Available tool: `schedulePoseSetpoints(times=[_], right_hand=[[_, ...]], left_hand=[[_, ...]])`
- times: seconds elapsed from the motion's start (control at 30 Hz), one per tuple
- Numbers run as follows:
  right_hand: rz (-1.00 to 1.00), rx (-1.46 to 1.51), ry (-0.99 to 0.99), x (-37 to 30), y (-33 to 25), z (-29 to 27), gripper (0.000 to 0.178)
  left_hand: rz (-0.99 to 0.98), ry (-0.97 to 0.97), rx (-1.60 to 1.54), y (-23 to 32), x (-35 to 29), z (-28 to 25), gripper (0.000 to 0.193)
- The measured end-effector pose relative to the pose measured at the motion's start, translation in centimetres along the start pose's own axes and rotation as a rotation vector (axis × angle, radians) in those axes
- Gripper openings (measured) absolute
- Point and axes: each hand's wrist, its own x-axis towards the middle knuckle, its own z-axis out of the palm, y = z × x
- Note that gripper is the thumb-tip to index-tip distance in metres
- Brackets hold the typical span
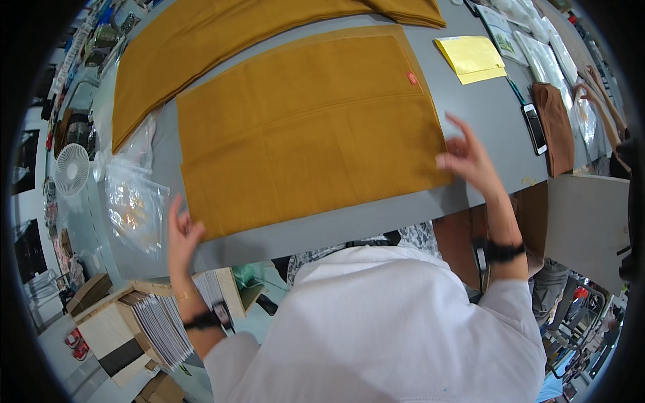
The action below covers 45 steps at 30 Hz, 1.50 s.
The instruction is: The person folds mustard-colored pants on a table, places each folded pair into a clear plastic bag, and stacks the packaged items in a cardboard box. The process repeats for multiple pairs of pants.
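A mustard-yellow piece of cloth (302, 134), folded into a flat rectangle with a small red label near its far right corner, lies on the grey table in front of me. By its near left corner is my left hand (183, 234), index finger raised and thumb apart, holding nothing that I can see. My right hand (470, 158) hovers at the cloth's right edge, thumb and index finger spread, the other fingers curled. Whether its thumb touches the cloth is hard to tell. Beyond lies a second mustard-yellow cloth (222, 40), partly overlapping the left of the table.
Clear plastic bags (138, 208) lie at the left, near a white fan (72, 169). On the right are yellow paper (470, 59), a pen, a phone (534, 129) and folded brown cloth (554, 131). Another person's hands (598, 101) show at the far right. The table's near edge (269, 245) runs before me.
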Motion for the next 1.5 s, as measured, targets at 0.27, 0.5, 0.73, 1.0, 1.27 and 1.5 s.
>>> schedulePoseSetpoints(times=[0.27,0.5,0.73,1.0,1.27,1.5], right_hand=[[-0.496,-0.506,0.163,0.0,0.3,-0.4,0.016],[-0.037,-0.356,0.231,20.7,-5.2,-1.1,0.058],[-0.204,-0.911,0.454,23.9,-0.3,0.8,0.053],[-0.273,-1.032,0.556,17.9,-2.3,2.9,0.037],[0.159,0.0,0.628,11.4,5.7,-6.8,0.038],[-0.195,0.537,0.172,7.2,-5.5,-5.8,0.047]], left_hand=[[0.399,0.093,0.683,-1.0,-2.8,-2.4,0.029],[-0.042,0.225,-0.034,1.0,17.8,-4.4,0.03],[0.076,0.303,0.671,-0.1,21.5,-1.1,0.03],[0.49,0.189,1.132,3.7,17.8,4.8,0.052],[0.54,-0.036,1.106,4.8,8.0,17.7,0.075],[0.525,0.04,0.483,7.3,6.1,18.0,0.042]])
